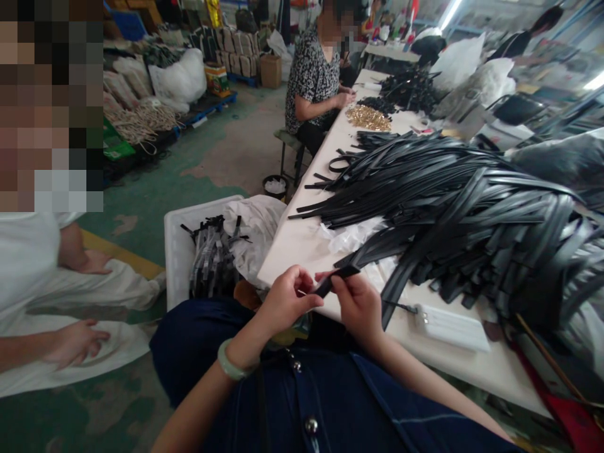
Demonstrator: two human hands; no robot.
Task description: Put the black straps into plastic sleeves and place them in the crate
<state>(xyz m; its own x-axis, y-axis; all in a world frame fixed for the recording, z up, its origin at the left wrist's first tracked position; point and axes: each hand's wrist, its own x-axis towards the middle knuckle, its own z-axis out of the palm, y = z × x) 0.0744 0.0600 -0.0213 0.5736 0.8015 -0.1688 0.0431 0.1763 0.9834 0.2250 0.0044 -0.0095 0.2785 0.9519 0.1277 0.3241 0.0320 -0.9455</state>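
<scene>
A short black strap (325,286) is held between my two hands, just off the near edge of the white table (302,251). My left hand (290,299) pinches its left end between thumb and fingers. The other end is gripped by my right hand (357,305), where a flat black tip sticks up past the thumb. A large pile of long black straps (425,195) covers the table beyond and to the right. Crumpled clear plastic (352,236) lies beside the pile. A white rectangular device (450,326) with a black cord rests right of my right hand.
A white bin (177,251) with black strips and white cloth stands left of the table. A seated person (314,78) works farther along it, near gold-coloured pieces (369,117). Another person in white (28,270) sits at the left. A small black bucket (275,185) is on the floor.
</scene>
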